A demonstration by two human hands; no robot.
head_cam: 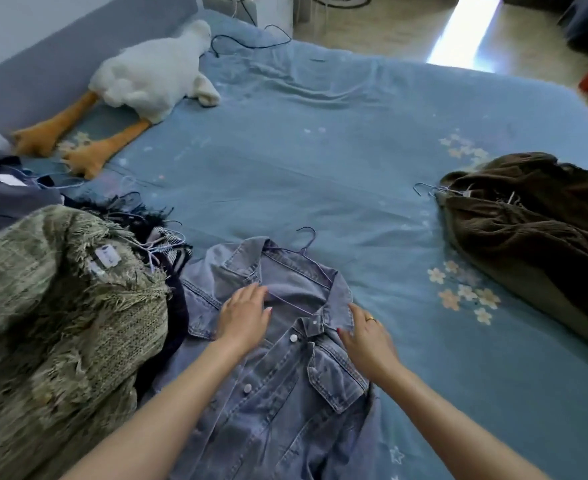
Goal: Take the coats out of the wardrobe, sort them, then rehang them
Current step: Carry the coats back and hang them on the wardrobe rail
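A denim jacket (pixel 278 375) lies front-up on the near part of the bed (pixel 320 150), its collar around a thin purple hanger (pixel 303 258). The left hand (pixel 244 315) rests flat on the collar with fingers straight; the right hand (pixel 367 336), wearing a ring, pinches the collar's right edge. Crowding its left side is a fringed green coat (pixel 53 323) with a white label, unreadable. A brown corduroy coat (pixel 535 230) lies well apart, right. Farther off lies a plush goose (pixel 147 74).
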